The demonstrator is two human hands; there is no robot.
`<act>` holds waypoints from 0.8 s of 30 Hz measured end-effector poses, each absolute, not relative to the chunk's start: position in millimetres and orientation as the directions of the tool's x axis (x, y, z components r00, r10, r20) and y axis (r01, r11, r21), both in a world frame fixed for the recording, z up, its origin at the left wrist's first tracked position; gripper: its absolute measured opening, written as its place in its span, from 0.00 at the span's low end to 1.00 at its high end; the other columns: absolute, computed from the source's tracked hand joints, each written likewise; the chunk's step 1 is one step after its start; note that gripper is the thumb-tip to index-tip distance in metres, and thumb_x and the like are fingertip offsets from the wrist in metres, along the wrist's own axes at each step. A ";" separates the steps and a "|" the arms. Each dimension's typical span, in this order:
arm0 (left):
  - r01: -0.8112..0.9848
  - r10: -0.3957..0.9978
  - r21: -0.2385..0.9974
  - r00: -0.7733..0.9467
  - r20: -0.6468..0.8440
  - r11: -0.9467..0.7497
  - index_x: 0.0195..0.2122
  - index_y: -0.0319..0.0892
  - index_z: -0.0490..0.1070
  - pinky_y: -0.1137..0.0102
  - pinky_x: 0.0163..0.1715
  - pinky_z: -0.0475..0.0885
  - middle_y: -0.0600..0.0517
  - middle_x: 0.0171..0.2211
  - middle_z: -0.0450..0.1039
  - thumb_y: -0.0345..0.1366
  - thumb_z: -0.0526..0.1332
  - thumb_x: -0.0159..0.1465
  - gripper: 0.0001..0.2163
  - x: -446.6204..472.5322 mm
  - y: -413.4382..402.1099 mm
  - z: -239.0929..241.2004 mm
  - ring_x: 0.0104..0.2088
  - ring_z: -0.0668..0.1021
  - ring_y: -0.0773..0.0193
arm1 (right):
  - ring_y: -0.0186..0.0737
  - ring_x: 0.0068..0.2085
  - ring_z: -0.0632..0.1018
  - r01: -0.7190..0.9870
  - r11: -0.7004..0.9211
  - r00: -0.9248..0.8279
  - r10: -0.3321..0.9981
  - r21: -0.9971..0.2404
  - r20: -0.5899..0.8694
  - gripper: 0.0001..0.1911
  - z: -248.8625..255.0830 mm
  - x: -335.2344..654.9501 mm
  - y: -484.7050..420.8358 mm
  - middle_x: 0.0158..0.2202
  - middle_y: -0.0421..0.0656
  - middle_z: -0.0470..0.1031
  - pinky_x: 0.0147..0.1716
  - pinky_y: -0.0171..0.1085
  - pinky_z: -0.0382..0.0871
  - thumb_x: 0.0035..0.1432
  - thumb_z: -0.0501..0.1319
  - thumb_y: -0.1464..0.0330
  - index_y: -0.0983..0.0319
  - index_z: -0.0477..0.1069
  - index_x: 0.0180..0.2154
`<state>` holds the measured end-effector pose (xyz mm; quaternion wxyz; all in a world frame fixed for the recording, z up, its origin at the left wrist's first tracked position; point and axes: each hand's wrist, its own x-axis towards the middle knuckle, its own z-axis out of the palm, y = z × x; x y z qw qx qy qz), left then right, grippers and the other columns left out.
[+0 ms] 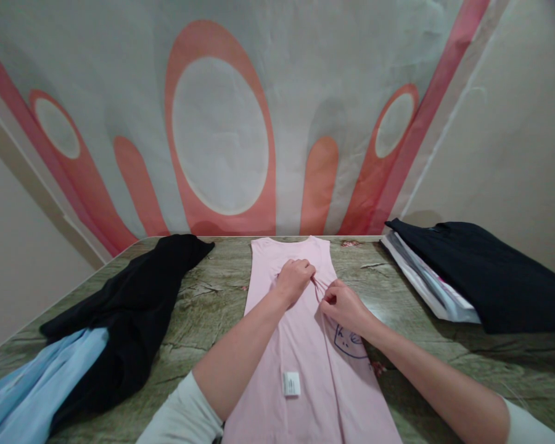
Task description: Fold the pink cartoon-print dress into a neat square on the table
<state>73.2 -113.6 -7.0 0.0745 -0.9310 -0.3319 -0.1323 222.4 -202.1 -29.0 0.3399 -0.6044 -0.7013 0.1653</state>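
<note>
A pink shirt [305, 345] lies lengthwise on the table in front of me, its top end close to the far edge. A white label [291, 383] shows on its lower part, and a dark line print [351, 345] is partly visible near its right side. My left hand [295, 280] is closed with its fingertips pinching the upper part of the fabric. Just to the right and slightly nearer, my right hand [345, 305] pinches the same cloth, raising small creases between the two hands. The fingertips of my left hand are partly hidden.
On the left, a black garment [134, 327] lies crumpled beside a light blue garment [50, 376]. At the right is a stack of folded clothes with a black one [485, 265] on top. The wood-patterned table [208, 308] meets a wall with a pink-and-white printed covering [222, 222].
</note>
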 end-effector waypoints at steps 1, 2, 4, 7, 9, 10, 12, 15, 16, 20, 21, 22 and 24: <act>0.638 0.599 -0.053 0.745 0.295 -0.768 0.37 0.41 0.68 0.65 0.39 0.62 0.48 0.37 0.68 0.31 0.54 0.64 0.05 73.2 -113.7 -6.8 0.40 0.70 0.59 | 0.36 0.28 0.69 0.728 0.214 -0.041 0.962 -0.651 0.270 0.06 -28.9 223.1 -201.4 0.26 0.41 0.67 0.30 0.35 0.63 0.43 0.57 0.73 0.62 0.67 0.18; 0.639 0.599 -0.056 0.745 0.295 -0.767 0.37 0.41 0.68 0.65 0.39 0.62 0.48 0.37 0.68 0.31 0.54 0.64 0.05 73.1 -113.7 -6.6 0.40 0.70 0.60 | 0.36 0.28 0.70 0.719 0.214 -0.047 0.964 -0.662 0.260 0.06 -28.5 224.0 -200.5 0.26 0.41 0.67 0.30 0.34 0.63 0.43 0.57 0.73 0.62 0.67 0.18; 0.638 0.598 -0.061 0.746 0.292 -0.767 0.37 0.41 0.68 0.65 0.39 0.62 0.48 0.37 0.68 0.31 0.54 0.64 0.05 73.2 -113.7 -6.4 0.40 0.70 0.60 | 0.35 0.28 0.70 0.698 0.206 -0.066 0.972 -0.686 0.225 0.06 -26.7 226.1 -198.8 0.25 0.40 0.68 0.29 0.34 0.62 0.44 0.56 0.73 0.63 0.67 0.18; 0.635 0.593 -0.068 0.750 0.294 -0.769 0.36 0.41 0.68 0.66 0.38 0.62 0.49 0.37 0.68 0.32 0.55 0.64 0.04 73.4 -113.3 -6.6 0.40 0.70 0.60 | 0.35 0.28 0.70 0.672 0.180 -0.090 0.983 -0.718 0.162 0.07 -23.9 228.9 -196.6 0.25 0.40 0.68 0.28 0.33 0.61 0.45 0.55 0.72 0.63 0.67 0.18; 0.634 0.589 -0.074 0.750 0.300 -0.770 0.36 0.41 0.68 0.66 0.38 0.62 0.49 0.36 0.68 0.32 0.55 0.64 0.04 73.5 -113.3 -6.9 0.39 0.70 0.61 | 0.34 0.28 0.70 0.671 0.179 -0.101 0.983 -0.720 0.151 0.08 -23.4 229.4 -196.5 0.25 0.40 0.68 0.28 0.33 0.61 0.46 0.55 0.72 0.63 0.67 0.18; 0.635 0.589 -0.076 0.749 0.303 -0.769 0.36 0.41 0.68 0.66 0.38 0.62 0.49 0.36 0.68 0.32 0.55 0.64 0.04 73.5 -113.4 -7.1 0.39 0.70 0.61 | 0.35 0.29 0.70 0.676 0.187 -0.106 0.982 -0.712 0.158 0.08 -23.8 229.1 -196.9 0.26 0.41 0.69 0.29 0.33 0.61 0.46 0.55 0.72 0.63 0.67 0.18; 0.635 0.587 -0.082 0.750 0.303 -0.768 0.35 0.41 0.69 0.66 0.38 0.62 0.49 0.36 0.68 0.31 0.55 0.64 0.04 73.3 -113.8 -6.9 0.39 0.70 0.61 | 0.35 0.30 0.69 0.696 0.213 -0.112 0.975 -0.686 0.189 0.07 -25.3 227.6 -198.3 0.28 0.41 0.68 0.31 0.34 0.62 0.46 0.56 0.72 0.63 0.67 0.19; 0.629 0.584 -0.092 0.759 0.289 -0.772 0.34 0.41 0.69 0.66 0.38 0.62 0.49 0.36 0.68 0.31 0.55 0.63 0.04 72.9 -115.6 -4.6 0.38 0.70 0.60 | 0.37 0.32 0.69 0.724 0.249 -0.131 0.965 -0.643 0.227 0.06 -27.2 224.9 -200.7 0.29 0.42 0.67 0.34 0.35 0.62 0.48 0.56 0.72 0.63 0.68 0.22; 0.628 0.583 -0.097 0.761 0.285 -0.772 0.34 0.40 0.70 0.65 0.38 0.62 0.48 0.36 0.68 0.31 0.55 0.63 0.05 73.1 -116.6 -3.2 0.39 0.70 0.60 | 0.37 0.33 0.69 0.731 0.259 -0.141 0.963 -0.632 0.232 0.05 -27.1 224.2 -201.4 0.29 0.43 0.67 0.34 0.35 0.62 0.48 0.56 0.72 0.63 0.68 0.22; 0.604 0.558 -0.106 0.779 0.287 -0.790 0.34 0.39 0.71 0.64 0.39 0.61 0.47 0.38 0.69 0.31 0.54 0.64 0.07 76.2 -123.5 3.8 0.41 0.70 0.59 | 0.39 0.35 0.70 0.732 0.290 -0.177 0.955 -0.616 0.239 0.04 -22.5 224.4 -204.6 0.30 0.44 0.68 0.37 0.37 0.64 0.50 0.57 0.71 0.63 0.68 0.24; 0.578 0.533 -0.101 0.797 0.284 -0.810 0.35 0.40 0.71 0.64 0.40 0.61 0.47 0.39 0.69 0.32 0.54 0.64 0.06 77.4 -126.0 5.1 0.42 0.69 0.59 | 0.39 0.35 0.70 0.725 0.302 -0.188 0.951 -0.619 0.244 0.05 -20.9 225.4 -205.9 0.31 0.44 0.68 0.37 0.37 0.64 0.51 0.57 0.71 0.63 0.68 0.25; 0.542 0.502 -0.093 0.821 0.273 -0.835 0.36 0.40 0.70 0.64 0.40 0.61 0.47 0.39 0.69 0.32 0.54 0.64 0.06 78.4 -128.6 5.7 0.43 0.69 0.59 | 0.39 0.36 0.70 0.714 0.318 -0.204 0.947 -0.624 0.249 0.05 -19.6 226.8 -207.5 0.31 0.44 0.69 0.38 0.38 0.65 0.52 0.56 0.71 0.63 0.69 0.26; 0.473 0.448 -0.074 0.867 0.220 -0.878 0.37 0.41 0.70 0.65 0.41 0.61 0.48 0.39 0.71 0.32 0.54 0.64 0.06 79.5 -134.0 5.0 0.44 0.70 0.60 | 0.39 0.37 0.71 0.685 0.357 -0.233 0.933 -0.635 0.273 0.06 -19.2 231.6 -211.3 0.33 0.45 0.70 0.40 0.38 0.65 0.54 0.54 0.72 0.62 0.70 0.29</act>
